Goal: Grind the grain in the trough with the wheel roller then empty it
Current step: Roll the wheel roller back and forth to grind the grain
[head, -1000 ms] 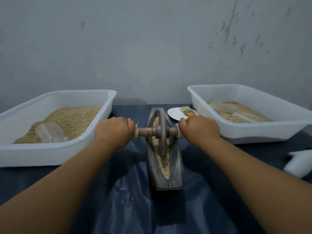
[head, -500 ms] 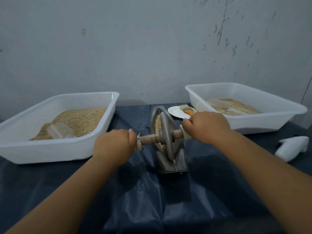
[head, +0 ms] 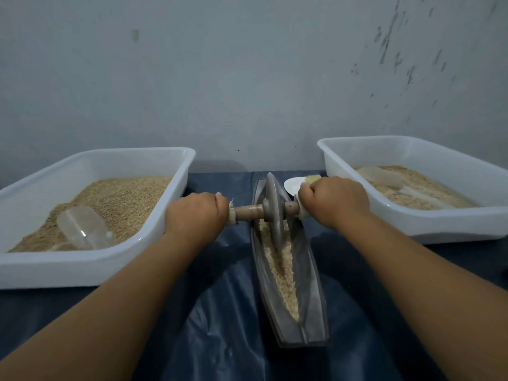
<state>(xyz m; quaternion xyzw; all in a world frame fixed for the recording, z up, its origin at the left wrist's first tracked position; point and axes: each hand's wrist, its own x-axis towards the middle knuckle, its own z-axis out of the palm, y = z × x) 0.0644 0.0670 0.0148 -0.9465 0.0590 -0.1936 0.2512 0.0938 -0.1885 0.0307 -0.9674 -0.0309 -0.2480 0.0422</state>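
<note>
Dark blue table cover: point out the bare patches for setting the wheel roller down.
Bare dark blue table cover lies between the left white plastic tub and grey metal trough, and right of the trough. Crowded beside the small white plate.

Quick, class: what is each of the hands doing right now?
Left hand: closed round the wheel roller handle's left end.
Right hand: closed round its right end.

— Where's the wheel roller [head: 273, 209]?
— Upright grey disc on a wooden axle, between the fingers [head: 222, 204], in the trough's [head: 313, 298] far end.
— And the grain [head: 283, 273]?
— Pale, lying along the narrow grey trough's groove nearer than the fingers.
</note>
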